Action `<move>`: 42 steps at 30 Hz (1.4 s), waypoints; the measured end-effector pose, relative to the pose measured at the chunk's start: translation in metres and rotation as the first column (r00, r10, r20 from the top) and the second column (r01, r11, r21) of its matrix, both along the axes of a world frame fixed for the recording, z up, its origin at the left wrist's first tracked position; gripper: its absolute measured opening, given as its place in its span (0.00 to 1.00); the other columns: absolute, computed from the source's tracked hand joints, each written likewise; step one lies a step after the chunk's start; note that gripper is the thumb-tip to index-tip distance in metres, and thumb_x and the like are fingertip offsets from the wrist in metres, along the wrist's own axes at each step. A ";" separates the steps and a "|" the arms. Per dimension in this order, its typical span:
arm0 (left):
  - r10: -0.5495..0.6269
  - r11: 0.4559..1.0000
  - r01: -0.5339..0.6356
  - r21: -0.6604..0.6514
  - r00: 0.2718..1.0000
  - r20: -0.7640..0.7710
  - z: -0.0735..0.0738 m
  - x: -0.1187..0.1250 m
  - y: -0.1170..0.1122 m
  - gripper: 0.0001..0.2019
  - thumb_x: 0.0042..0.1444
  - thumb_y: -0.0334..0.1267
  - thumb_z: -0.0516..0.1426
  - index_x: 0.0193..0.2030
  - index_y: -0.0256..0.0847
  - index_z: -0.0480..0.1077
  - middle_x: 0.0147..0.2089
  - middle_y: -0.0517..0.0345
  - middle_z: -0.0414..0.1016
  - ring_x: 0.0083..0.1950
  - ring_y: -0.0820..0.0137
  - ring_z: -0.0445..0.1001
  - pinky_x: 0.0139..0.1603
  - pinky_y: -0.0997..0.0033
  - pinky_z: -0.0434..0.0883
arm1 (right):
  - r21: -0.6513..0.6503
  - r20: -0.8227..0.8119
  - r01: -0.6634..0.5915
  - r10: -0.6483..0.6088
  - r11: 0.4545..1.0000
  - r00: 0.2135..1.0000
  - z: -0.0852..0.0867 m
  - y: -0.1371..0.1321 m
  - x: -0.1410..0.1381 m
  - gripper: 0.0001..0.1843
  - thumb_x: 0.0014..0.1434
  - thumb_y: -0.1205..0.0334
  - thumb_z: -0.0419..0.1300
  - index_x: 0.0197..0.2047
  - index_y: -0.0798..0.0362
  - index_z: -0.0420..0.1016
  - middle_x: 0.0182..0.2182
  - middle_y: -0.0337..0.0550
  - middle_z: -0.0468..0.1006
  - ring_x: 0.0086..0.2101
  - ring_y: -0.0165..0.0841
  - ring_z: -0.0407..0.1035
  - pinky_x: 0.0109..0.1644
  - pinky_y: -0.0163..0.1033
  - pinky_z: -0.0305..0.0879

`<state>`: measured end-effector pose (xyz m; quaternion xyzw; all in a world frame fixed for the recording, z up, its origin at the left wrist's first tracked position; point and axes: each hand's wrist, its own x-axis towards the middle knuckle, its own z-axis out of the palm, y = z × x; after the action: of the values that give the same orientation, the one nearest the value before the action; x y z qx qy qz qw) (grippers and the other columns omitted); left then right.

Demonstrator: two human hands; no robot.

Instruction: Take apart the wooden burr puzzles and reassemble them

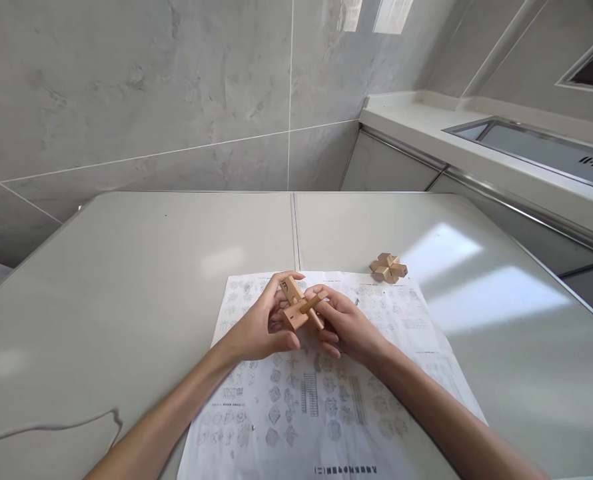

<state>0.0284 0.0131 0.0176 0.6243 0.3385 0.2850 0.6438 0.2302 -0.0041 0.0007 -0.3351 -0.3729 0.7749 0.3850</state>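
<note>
Both hands hold a wooden interlocking puzzle [296, 312] above a printed sheet. Its light brown bars cross one another, and dark marks show on some of their faces. My left hand [262, 327] curls round the left side, its thumb apart from the bars at the front and its fingers behind them. On the other side, my right hand [344, 320] grips the bars between thumb and fingers. Parts of the puzzle and several fingertips are hidden. Beneath lies the white instruction sheet [321, 413], covered in small printed diagrams.
A second wooden puzzle [389, 268], assembled in a star-like shape, sits at the sheet's far right corner. The pale table [126, 280] has a seam down its middle. A grey cord [51, 425] lies at the near left. A counter [426, 127] stands beyond the right side.
</note>
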 end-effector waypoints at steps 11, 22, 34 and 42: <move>0.206 0.965 -0.170 0.200 0.964 -0.171 0.001 0.014 -0.003 0.32 0.55 0.44 0.67 0.64 0.48 0.60 0.37 0.63 0.72 0.35 0.71 0.74 0.37 0.72 0.72 | -0.014 -0.017 0.010 -0.010 1.000 1.000 -0.006 -0.001 0.000 0.17 0.69 0.44 0.61 0.45 0.48 0.66 0.23 0.29 0.69 0.17 0.22 0.51 0.16 0.26 0.60; 0.169 0.953 -0.101 0.286 0.960 -0.225 0.000 0.010 -0.001 0.29 0.58 0.46 0.64 0.64 0.47 0.62 0.34 0.65 0.70 0.31 0.73 0.68 0.33 0.74 0.68 | 0.014 -0.035 -0.003 0.004 1.000 0.999 -0.004 -0.001 0.001 0.15 0.70 0.46 0.61 0.44 0.48 0.67 0.20 0.28 0.69 0.16 0.22 0.51 0.16 0.26 0.60; 0.186 0.933 -0.076 0.351 0.938 -0.291 -0.007 0.005 0.000 0.32 0.61 0.56 0.62 0.66 0.45 0.62 0.37 0.58 0.79 0.35 0.66 0.77 0.39 0.68 0.73 | 0.051 -0.065 0.035 -0.031 0.998 0.997 -0.009 -0.002 -0.003 0.14 0.69 0.47 0.61 0.44 0.48 0.67 0.19 0.29 0.68 0.17 0.24 0.54 0.16 0.27 0.60; 0.229 0.927 -0.129 0.352 0.938 -0.262 -0.009 0.005 0.002 0.35 0.59 0.61 0.62 0.67 0.45 0.65 0.34 0.59 0.79 0.35 0.64 0.77 0.40 0.66 0.74 | -0.019 -0.131 -0.015 0.013 1.000 0.991 -0.003 -0.001 0.001 0.11 0.69 0.52 0.61 0.42 0.51 0.70 0.23 0.32 0.69 0.19 0.24 0.56 0.20 0.28 0.65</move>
<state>0.0332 0.0156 0.0081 0.7247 0.4354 0.2982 0.4430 0.2315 -0.0051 -0.0019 -0.2848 -0.3415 0.8015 0.3998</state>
